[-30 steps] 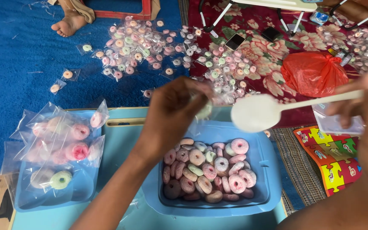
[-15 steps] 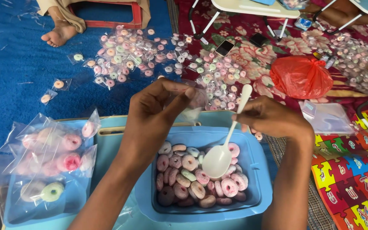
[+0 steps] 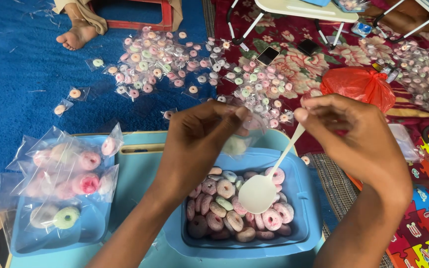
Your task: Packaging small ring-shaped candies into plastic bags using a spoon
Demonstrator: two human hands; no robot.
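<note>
Two hands work over a blue tub of ring candies: the left hand pinches a small clear bag, the right hand grasps a white spoon resting on the candies.

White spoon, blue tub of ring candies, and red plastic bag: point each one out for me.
white spoon (image 3: 257,192): head view, on its bowl.
blue tub (image 3: 308,198): head view, on its right wall.
red plastic bag (image 3: 357,85): head view, on its middle.
</note>
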